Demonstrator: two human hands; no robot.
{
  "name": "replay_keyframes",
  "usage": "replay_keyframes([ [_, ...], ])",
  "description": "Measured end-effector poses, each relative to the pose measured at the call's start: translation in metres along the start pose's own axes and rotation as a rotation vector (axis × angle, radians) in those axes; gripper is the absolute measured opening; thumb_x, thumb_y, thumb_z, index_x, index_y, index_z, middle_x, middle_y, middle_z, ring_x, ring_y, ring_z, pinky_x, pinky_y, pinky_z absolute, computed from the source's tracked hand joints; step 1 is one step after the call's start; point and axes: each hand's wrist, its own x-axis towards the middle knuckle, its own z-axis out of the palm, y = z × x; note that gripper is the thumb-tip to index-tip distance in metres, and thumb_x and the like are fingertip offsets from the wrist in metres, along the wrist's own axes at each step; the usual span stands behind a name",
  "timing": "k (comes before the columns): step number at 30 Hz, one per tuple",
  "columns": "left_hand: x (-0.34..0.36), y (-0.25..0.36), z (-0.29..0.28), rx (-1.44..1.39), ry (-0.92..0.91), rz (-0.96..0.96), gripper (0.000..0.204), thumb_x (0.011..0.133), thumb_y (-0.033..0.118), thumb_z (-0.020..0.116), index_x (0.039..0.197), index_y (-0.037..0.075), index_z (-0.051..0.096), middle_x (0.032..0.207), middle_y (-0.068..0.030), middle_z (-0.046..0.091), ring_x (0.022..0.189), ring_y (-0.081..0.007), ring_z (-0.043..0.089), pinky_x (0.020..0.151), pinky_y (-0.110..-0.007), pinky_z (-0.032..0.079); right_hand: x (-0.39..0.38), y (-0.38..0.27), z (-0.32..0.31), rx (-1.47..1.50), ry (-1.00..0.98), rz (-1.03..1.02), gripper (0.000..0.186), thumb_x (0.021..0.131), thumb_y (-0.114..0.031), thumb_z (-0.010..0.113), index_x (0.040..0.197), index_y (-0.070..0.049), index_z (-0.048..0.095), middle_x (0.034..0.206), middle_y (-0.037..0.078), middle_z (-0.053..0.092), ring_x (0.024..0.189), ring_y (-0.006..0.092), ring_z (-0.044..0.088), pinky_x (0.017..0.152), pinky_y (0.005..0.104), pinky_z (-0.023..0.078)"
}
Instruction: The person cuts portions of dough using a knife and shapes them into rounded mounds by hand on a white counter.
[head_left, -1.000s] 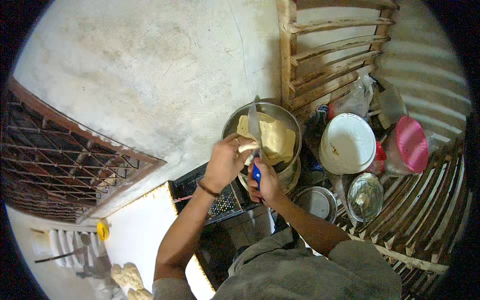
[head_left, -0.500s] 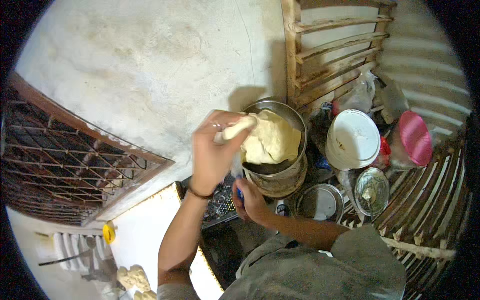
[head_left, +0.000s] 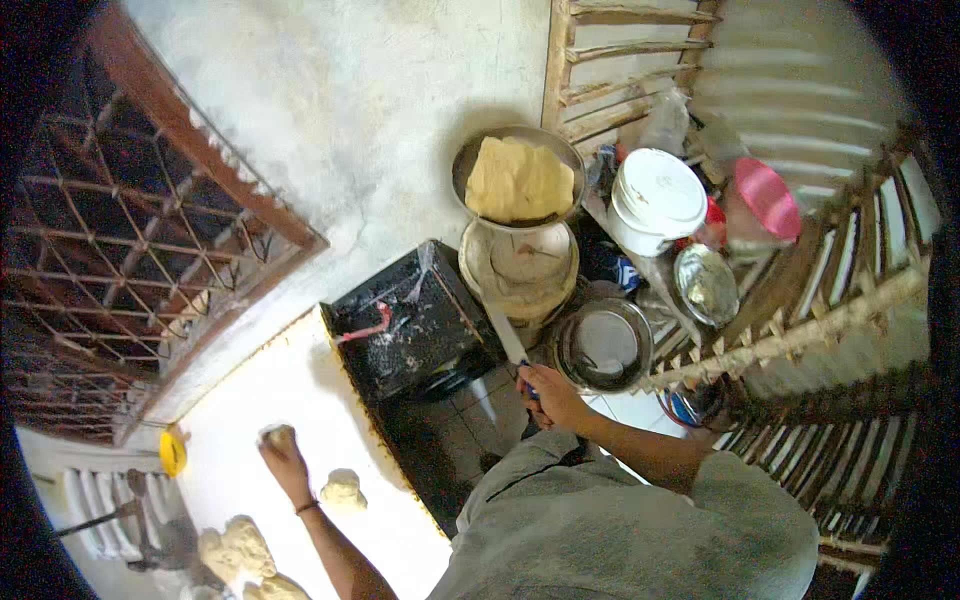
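Note:
My right hand is closed round the blue handle of a knife, whose long blade points up and left past the front of a round pale container. Over the white table at the left, my left hand has its fingers closed on a small lump of dough. To the right of that wrist lies another dough piece. Larger dough lumps rest near the table's lower left. A metal bowl on top of the container holds a big mass of pale dough.
A black box-like stove stands between table and container. On the right are a white bucket, a pink bowl, a metal pan and a dish. A grated window and slatted wood flank the wall.
My left hand has gone from the dough in the bowl down left to the white table, carrying a piece of dough. My right hand with the knife has drawn back from the bowl.

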Motion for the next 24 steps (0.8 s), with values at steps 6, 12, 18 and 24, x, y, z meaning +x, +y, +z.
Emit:
replay_keyframes([
  [6, -0.158, -0.178, 0.048, 0.542, -0.043, -0.418, 0.074, 0.096, 0.061, 0.054, 0.149, 0.011, 0.045, 0.151, -0.0176, 0.041, 0.139, -0.0386, 0.041, 0.109, -0.064, 0.038, -0.053, 0.091, 0.008, -0.247, 0.201, -0.142, 0.041, 0.109, -0.044, 0.043, 0.099, -0.006, 0.053, 0.059, 0.003, 0.049, 0.038, 0.0142, 0.044, 0.037, 0.0332, 0.038],
  [12, -0.152, -0.155, 0.046, 0.877, 0.037, -0.334, 0.092, 0.091, 0.071, 0.059, 0.157, 0.012, 0.034, 0.159, -0.0207, 0.033, 0.152, -0.0385, 0.025, 0.112, -0.066, 0.028, -0.08, 0.115, 0.014, -0.236, 0.211, -0.006, 0.041, 0.11, -0.044, 0.042, 0.102, -0.006, 0.054, 0.059, 0.002, 0.048, 0.037, 0.0136, 0.043, 0.037, 0.0331, 0.041],
  [18, -0.149, -0.142, 0.04, 0.412, -0.029, -0.272, 0.07, 0.094, 0.058, 0.06, 0.153, 0.022, 0.047, 0.161, -0.0141, 0.038, 0.152, -0.0289, 0.03, 0.118, -0.057, 0.025, -0.073, 0.149, -0.011, -0.457, 0.196, -0.102, 0.044, 0.11, -0.048, 0.042, 0.102, -0.007, 0.055, 0.059, 0.001, 0.048, 0.036, 0.0123, 0.044, 0.036, 0.0308, 0.039],
  [24, -0.165, -0.086, 0.012, 0.468, -0.156, -0.227, 0.066, 0.089, 0.054, 0.069, 0.143, 0.019, 0.056, 0.154, -0.0134, 0.047, 0.145, -0.0353, 0.04, 0.118, -0.058, 0.028, -0.083, 0.146, 0.008, -0.306, 0.294, 0.038, 0.043, 0.109, -0.048, 0.045, 0.102, -0.007, 0.054, 0.059, 0.001, 0.048, 0.036, 0.0128, 0.043, 0.035, 0.031, 0.038],
])
